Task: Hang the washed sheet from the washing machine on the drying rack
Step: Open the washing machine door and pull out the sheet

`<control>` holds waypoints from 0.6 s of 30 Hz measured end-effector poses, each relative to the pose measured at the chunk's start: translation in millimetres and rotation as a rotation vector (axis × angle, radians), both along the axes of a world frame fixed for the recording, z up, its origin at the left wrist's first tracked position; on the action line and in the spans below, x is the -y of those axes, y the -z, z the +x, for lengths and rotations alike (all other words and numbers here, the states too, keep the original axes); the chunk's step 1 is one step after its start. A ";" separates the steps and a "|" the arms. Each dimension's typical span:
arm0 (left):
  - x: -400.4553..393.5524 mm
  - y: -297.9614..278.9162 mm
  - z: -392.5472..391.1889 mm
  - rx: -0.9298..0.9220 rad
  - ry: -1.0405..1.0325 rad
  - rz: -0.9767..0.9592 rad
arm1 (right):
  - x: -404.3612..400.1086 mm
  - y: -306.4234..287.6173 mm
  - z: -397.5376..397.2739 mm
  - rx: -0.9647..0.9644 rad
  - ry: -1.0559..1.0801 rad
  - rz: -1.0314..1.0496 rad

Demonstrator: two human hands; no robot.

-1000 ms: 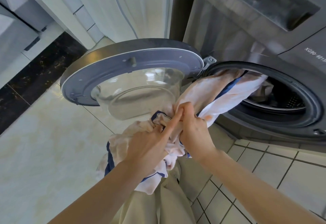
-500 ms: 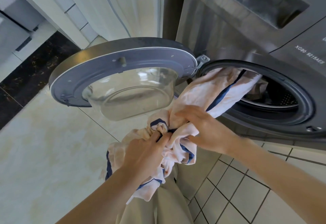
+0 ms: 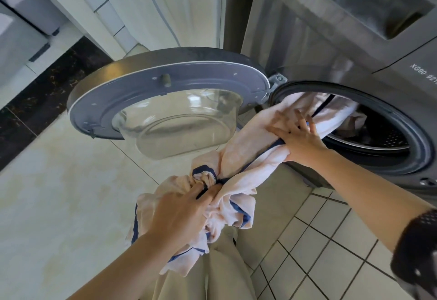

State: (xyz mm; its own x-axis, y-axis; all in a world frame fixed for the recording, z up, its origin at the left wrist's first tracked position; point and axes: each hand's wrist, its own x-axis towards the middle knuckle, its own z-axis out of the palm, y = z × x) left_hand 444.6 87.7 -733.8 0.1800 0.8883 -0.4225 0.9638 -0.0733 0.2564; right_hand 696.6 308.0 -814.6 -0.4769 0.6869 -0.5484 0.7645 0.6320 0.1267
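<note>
A pale pink sheet (image 3: 246, 148) with dark blue trim stretches from the drum of the grey washing machine (image 3: 319, 46) down toward me. My left hand (image 3: 182, 212) is closed on a bunched wad of it low in the middle. Higher up, at the machine's opening (image 3: 421, 158), my right hand (image 3: 298, 136) lies on the stretched part with its fingers spread over the cloth. The far end of the sheet is still inside the drum. The drying rack is not in view.
The round glass door (image 3: 165, 101) stands wide open to the left of the drum. White cabinets (image 3: 165, 4) stand behind it. A cream tiled floor (image 3: 59, 193) lies below, with smaller tiles (image 3: 331, 252) in front of the machine. My beige trousers (image 3: 212, 276) show at the bottom.
My right hand has left the bunch beside the left hand and moved up along the sheet to the drum opening, its fingers now spread. My left hand keeps its hold.
</note>
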 end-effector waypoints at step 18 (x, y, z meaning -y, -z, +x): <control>-7.7 16.5 -34.0 -0.256 -0.149 -0.183 | 57.1 -86.2 -23.2 -0.613 0.316 -0.052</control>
